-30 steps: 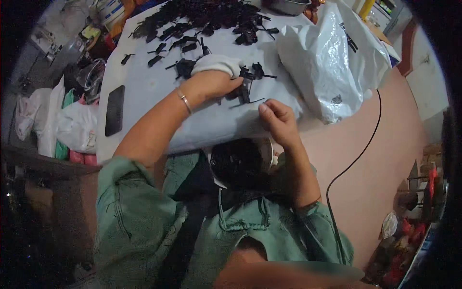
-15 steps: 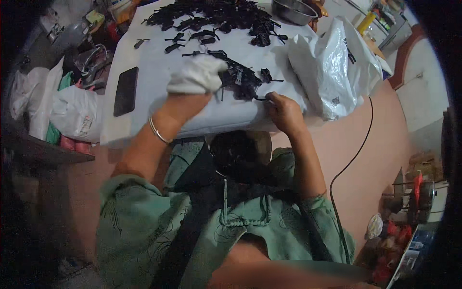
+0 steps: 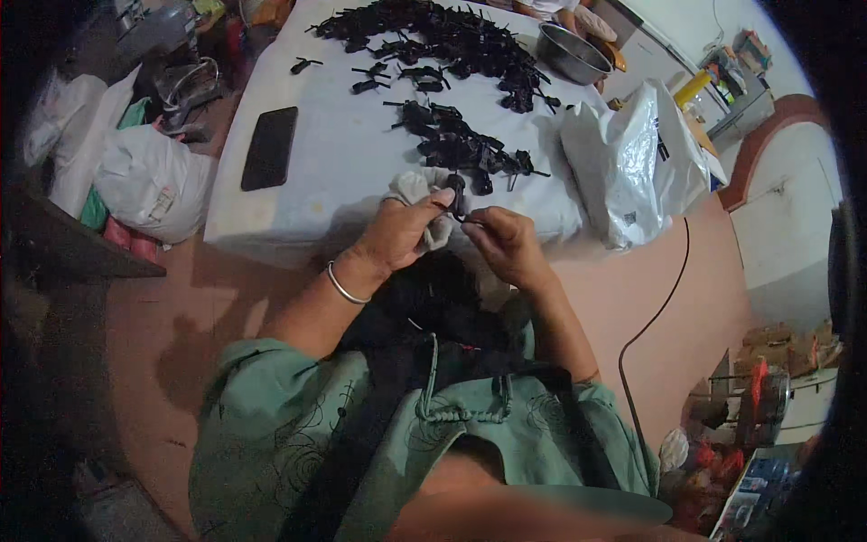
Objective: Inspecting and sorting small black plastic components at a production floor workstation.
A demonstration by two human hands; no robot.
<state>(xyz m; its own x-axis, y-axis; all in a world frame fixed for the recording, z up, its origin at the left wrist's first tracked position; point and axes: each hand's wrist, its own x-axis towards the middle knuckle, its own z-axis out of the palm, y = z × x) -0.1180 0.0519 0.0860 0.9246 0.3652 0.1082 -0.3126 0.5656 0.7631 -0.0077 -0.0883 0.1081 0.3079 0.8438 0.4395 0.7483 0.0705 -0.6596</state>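
Note:
My left hand [image 3: 395,232] is closed, with a crumpled white cloth [image 3: 412,187] wrapped in its fingers and its thumb pressing a small black plastic part [image 3: 456,191] against the cloth. My right hand [image 3: 508,244] pinches the thin lower end of that same part, just beside the left fingertips. Both hands meet at the near edge of a table [image 3: 330,172] with a white cover. Just beyond them lies a small heap of similar black parts [image 3: 470,149]. What exactly these parts are I cannot make out.
A large pile of black parts [image 3: 433,41] spreads over the far side, near a metal bowl [image 3: 573,56]. A dark phone [image 3: 269,149] lies at left. On the right stands a white plastic bag [image 3: 614,172]. Filled bags [image 3: 149,194] sit left of the table. A cable [image 3: 657,312] hangs at right.
My left hand with the cloth has come nearer and to the right, beside the right hand. The right hand has drawn a black part away from the heap toward me.

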